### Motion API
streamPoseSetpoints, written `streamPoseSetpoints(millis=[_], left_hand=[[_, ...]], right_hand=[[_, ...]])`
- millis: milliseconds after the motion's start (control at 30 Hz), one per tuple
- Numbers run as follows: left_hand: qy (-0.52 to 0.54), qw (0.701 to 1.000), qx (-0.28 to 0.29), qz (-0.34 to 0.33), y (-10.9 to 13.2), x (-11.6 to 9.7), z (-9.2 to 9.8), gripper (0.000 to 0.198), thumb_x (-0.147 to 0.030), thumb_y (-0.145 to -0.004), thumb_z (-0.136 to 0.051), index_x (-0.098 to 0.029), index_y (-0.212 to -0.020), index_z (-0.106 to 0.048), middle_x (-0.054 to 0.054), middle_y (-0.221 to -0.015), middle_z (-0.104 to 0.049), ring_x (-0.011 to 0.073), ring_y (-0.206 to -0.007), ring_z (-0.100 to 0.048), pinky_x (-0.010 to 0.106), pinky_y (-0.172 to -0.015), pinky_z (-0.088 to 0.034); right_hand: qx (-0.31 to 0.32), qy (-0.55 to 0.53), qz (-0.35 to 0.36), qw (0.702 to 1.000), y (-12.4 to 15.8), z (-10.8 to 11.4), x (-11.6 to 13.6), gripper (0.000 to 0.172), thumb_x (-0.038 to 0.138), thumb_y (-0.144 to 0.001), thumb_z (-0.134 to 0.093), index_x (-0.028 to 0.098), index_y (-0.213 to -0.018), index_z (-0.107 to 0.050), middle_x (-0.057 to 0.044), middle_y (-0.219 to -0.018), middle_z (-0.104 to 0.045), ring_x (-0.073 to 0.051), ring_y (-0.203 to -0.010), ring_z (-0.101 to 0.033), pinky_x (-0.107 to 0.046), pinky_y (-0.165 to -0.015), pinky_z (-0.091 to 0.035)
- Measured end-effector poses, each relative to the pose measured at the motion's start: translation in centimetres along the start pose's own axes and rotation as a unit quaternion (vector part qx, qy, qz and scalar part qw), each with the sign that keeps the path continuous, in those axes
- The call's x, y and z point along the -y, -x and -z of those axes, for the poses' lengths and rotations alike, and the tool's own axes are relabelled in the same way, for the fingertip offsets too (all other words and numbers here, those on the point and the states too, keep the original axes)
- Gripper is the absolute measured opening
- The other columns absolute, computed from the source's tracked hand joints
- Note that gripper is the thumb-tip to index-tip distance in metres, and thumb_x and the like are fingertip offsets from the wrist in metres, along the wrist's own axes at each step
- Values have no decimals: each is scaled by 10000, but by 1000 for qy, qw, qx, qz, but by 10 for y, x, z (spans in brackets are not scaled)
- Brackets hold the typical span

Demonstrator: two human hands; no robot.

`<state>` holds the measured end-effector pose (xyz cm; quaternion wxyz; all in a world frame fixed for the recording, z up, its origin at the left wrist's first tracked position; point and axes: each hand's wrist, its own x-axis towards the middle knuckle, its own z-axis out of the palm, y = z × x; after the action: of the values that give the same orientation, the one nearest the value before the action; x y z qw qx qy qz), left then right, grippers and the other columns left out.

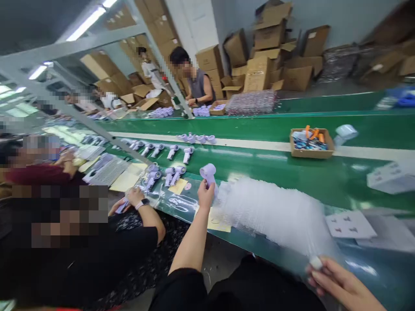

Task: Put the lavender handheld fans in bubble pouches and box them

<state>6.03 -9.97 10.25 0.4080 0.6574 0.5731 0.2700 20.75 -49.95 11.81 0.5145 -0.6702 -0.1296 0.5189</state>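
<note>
In my left hand (206, 196) is a lavender handheld fan (208, 169), held upright by its handle above the bench edge. To its right lies a long fanned-out stack of clear plastic bags (275, 211). My right hand (337, 278) is at the near right end of that stack, fingers curled and pinched together. A white cover (315, 262) sits on one of its fingertips, touching or just over the bags' edge. Motion blur hides whether a bag is between those fingers. Yellow paper (218, 221) lies partly under the stack.
On the green conveyor (253, 160) are several lavender fans (188, 154) and a cardboard tray (311, 144) of small packets. White printed boxes (352, 224) lie at right. A co-worker's hands (134, 198) are close on my left. A slanted metal post (129, 151) crosses the left side.
</note>
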Motion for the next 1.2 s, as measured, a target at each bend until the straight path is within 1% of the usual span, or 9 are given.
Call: streamPoseSetpoints(millis=[133,300,400,500,567,667,767,900,1200], left_hand=[[246,923,296,-25,108,-43,-52,453,-354,-656,-707,-123,-1038,-629,63,-912,-678,184,-815,-614,276,-750,-467],[147,768,622,40,260,-54,-139,507,-479,-653,-730,-114,-991,-630,73,-857,-669,182,-757,-620,311,-714,-484],[-68,784,584,-197,299,-50,-183,465,-520,-752,-638,-134,-1009,-607,91,-948,-650,229,-896,-603,362,-789,-468],[-300,667,461,-502,308,-48,-214,385,-374,-795,-627,-83,-1045,-602,186,-1128,-580,310,-1108,-497,436,-898,-390],[-415,560,430,-574,308,-47,-229,283,-238,-771,-631,-53,-985,-637,228,-1136,-567,338,-1126,-469,448,-884,-369],[-489,506,439,-558,304,-49,-240,130,-156,-723,-638,-72,-814,-679,207,-926,-632,318,-972,-532,423,-787,-380],[-482,531,431,-548,298,-56,-239,145,-158,-733,-614,-75,-838,-670,186,-864,-632,289,-891,-544,403,-750,-388],[-436,648,376,-498,291,-73,-226,179,-186,-811,-522,-91,-910,-638,150,-883,-636,255,-873,-555,375,-760,-422],[-94,879,440,-160,281,-91,-190,133,-220,-811,-527,-146,-828,-637,5,-723,-633,130,-676,-558,250,-656,-446]], right_hand=[[-23,-226,44,973,-4,-18,6,529,510,-722,-702,291,-1176,-544,-83,-1292,-573,-238,-1056,-603,-355,-828,-509],[-50,-397,40,915,-2,13,-21,448,500,-716,-707,190,-1033,-639,-113,-1145,-662,-288,-1103,-586,-429,-913,-480],[-170,-443,11,880,20,57,-55,370,419,-686,-753,175,-945,-654,-63,-967,-715,-242,-956,-650,-352,-828,-542],[-256,-435,-29,863,50,104,-86,389,327,-630,-808,220,-960,-633,24,-859,-708,-157,-770,-665,-260,-702,-578],[-252,-404,-76,876,69,128,-100,407,291,-623,-820,235,-974,-621,48,-798,-687,-128,-679,-648,-231,-647,-581],[-198,-365,-115,902,87,150,-108,406,284,-642,-816,230,-987,-609,36,-777,-666,-123,-654,-634,-225,-614,-579],[-157,-368,-124,908,90,156,-106,344,292,-661,-807,213,-925,-600,29,-728,-643,-120,-642,-621,-244,-624,-581],[-69,-397,-129,906,80,152,-94,388,257,-645,-815,216,-954,-585,19,-750,-635,-146,-690,-633,-283,-603,-581],[103,-347,-31,932,29,123,-40,453,258,-738,-718,243,-1132,-495,5,-789,-607,-152,-678,-597,-279,-516,-536]])
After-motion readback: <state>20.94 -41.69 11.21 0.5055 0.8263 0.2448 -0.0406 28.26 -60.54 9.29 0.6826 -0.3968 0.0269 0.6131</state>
